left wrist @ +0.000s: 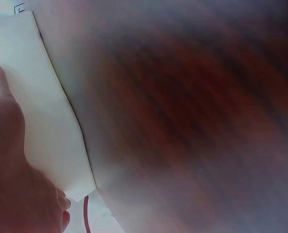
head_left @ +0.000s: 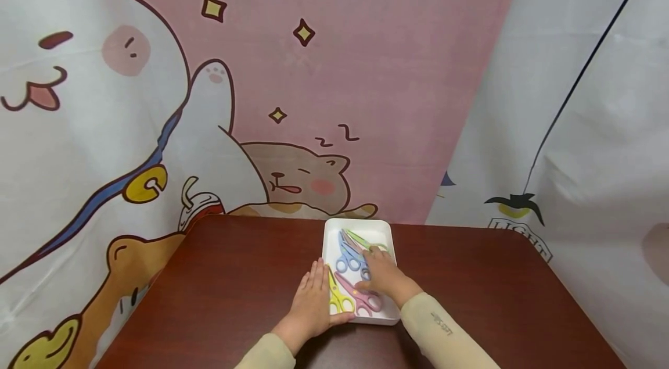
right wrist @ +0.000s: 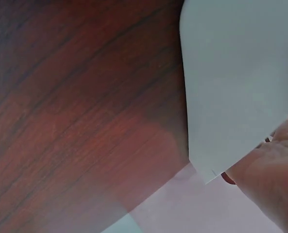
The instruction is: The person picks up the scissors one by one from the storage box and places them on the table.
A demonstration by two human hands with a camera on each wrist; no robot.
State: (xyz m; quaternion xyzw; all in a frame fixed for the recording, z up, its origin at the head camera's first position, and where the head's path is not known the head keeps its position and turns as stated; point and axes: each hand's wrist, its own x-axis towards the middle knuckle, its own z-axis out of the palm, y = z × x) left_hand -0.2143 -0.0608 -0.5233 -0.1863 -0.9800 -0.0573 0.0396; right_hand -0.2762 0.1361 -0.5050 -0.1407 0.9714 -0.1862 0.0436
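Observation:
A white rectangular tray [head_left: 333, 230] lies on the table with several pairs of colourful plastic scissors in it. Yellow scissors [head_left: 335, 293] and pink scissors [head_left: 353, 288] are in its near half. Blue scissors [head_left: 345, 251] and green scissors [head_left: 359, 239] lie farther back, partly covered by my right hand [head_left: 385, 273]. That hand reaches in over the right rim, thumb spread from the fingers, fingertips at the green and blue handles. My left hand [head_left: 311, 302] rests along the left wall, fingers straight, thumb along the near edge.
The dark reddish-brown table [head_left: 245, 287] extends to both sides of the tray. Its far edge meets a hanging cloth [head_left: 376, 96] printed with cartoon animals. Both wrist views mostly show the tray's outer wall and the wood grain.

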